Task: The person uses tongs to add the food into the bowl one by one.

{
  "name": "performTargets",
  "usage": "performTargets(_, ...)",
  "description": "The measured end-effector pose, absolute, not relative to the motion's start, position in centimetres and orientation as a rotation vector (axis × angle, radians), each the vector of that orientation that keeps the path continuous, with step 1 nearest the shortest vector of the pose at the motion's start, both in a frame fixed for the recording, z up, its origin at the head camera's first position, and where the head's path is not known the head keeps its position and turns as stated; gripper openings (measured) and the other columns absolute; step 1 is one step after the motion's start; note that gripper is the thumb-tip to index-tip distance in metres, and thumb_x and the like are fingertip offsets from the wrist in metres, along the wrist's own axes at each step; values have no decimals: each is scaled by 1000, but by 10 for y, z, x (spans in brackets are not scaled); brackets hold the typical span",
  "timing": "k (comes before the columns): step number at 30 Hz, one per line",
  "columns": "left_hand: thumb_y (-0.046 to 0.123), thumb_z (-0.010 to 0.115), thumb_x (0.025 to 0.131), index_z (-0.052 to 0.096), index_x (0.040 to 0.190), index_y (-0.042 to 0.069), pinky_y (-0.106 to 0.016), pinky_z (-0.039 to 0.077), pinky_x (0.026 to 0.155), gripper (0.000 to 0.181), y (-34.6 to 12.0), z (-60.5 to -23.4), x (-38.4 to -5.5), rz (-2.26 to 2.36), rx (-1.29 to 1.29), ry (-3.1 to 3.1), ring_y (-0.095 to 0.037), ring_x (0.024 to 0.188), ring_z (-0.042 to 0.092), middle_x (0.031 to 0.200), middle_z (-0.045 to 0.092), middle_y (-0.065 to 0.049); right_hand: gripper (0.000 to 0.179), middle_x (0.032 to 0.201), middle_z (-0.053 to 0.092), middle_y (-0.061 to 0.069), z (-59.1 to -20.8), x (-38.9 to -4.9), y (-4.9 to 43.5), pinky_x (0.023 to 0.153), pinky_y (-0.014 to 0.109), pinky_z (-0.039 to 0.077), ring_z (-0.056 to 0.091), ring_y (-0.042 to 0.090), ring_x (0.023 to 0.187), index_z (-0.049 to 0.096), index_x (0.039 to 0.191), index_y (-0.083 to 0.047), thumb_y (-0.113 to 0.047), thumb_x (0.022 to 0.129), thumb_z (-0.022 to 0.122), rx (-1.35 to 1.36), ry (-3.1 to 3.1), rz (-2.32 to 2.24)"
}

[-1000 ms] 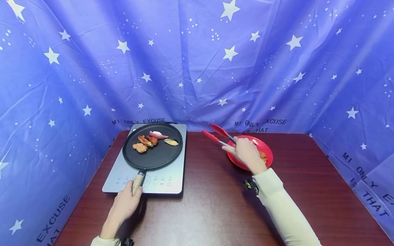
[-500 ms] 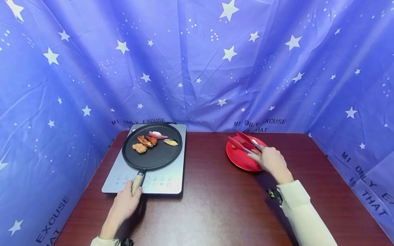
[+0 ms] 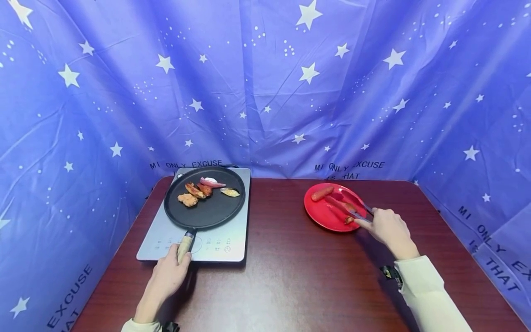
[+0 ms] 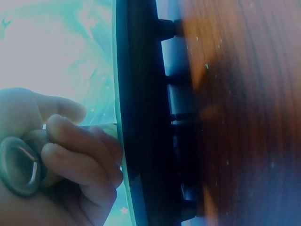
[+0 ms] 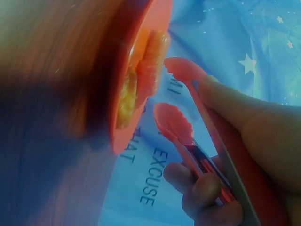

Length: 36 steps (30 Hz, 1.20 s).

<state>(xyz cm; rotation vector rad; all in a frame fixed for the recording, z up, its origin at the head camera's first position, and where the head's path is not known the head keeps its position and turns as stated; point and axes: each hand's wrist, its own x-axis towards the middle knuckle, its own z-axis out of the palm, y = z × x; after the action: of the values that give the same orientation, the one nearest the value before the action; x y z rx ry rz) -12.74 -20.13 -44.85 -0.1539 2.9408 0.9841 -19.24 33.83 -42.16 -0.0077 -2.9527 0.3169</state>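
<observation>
Holding spread red tongs (image 5: 230, 150) in your right grip (image 3: 390, 230) | red plate (image 3: 318, 215) with sausage (image 3: 322, 193) ahead and left of that grip | your left grip (image 3: 169, 274) clasps pale handle (image 3: 185, 246), black pan (image 3: 207, 214) just ahead of it

A dark reddish-brown table (image 3: 282, 258) bears a silver hob (image 3: 234, 233) and a red plate (image 3: 325, 217).

The handle (image 3: 186, 244) I grip at lower left looks wooden, the pan (image 3: 215, 213) matt. At right, my tongs (image 5: 237, 162) pair shiny metal with plastic-looking tips (image 5: 172, 120); the plate (image 3: 331, 222) is glossy, the table (image 3: 282, 276) shiny wood-grain.
</observation>
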Motion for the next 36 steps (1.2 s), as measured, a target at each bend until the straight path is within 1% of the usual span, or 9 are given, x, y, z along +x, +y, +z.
performTargets(5,31,48,96,42,117,0,-39,39,52,38,-202,-448,-127,986,-160,2941,-24,60,50,68,47,-9,55,58,52,13,-423,-187,346,47,50,43,54,36,54,53,64,-4,-55,76,71,-42,-3007,317)
performTargets(10,31,49,96,42,117,0,-40,39,53,38,-202,-448,-127,990,-150,2948,-25,61,50,67,47,-8,58,59,53,16,-422,-188,351,47,49,43,54,36,54,53,60,-5,-59,76,68,-76,-3055,324)
performTargets(16,30,49,96,43,118,-1,-39,39,53,38,-201,-447,-126,988,-155,2946,-24,61,50,68,47,-8,63,62,53,17,-420,-191,354,48,48,43,54,35,55,54,60,-4,-65,74,66,-107,-3106,323)
performTargets(24,28,49,96,43,117,-1,-37,38,52,37,-200,-447,-126,994,-149,2956,-23,60,49,67,46,-8,66,63,52,17,-411,-194,355,51,49,43,54,34,58,55,63,-3,-68,75,62,-104,-3191,328)
performTargets(30,28,49,95,43,117,-1,-38,38,52,36,-200,-446,-126,994,-145,2965,-23,60,49,67,46,-8,61,62,52,16,-411,-194,353,51,49,44,54,34,57,55,62,-4,-62,77,64,-75,-3181,323)
performTargets(36,29,49,96,44,118,0,-38,39,53,37,-200,-447,-126,995,-147,2963,-23,61,50,67,47,-7,49,60,52,15,-414,-193,353,49,48,43,53,34,55,56,61,-8,-52,79,68,-16,-3121,335)
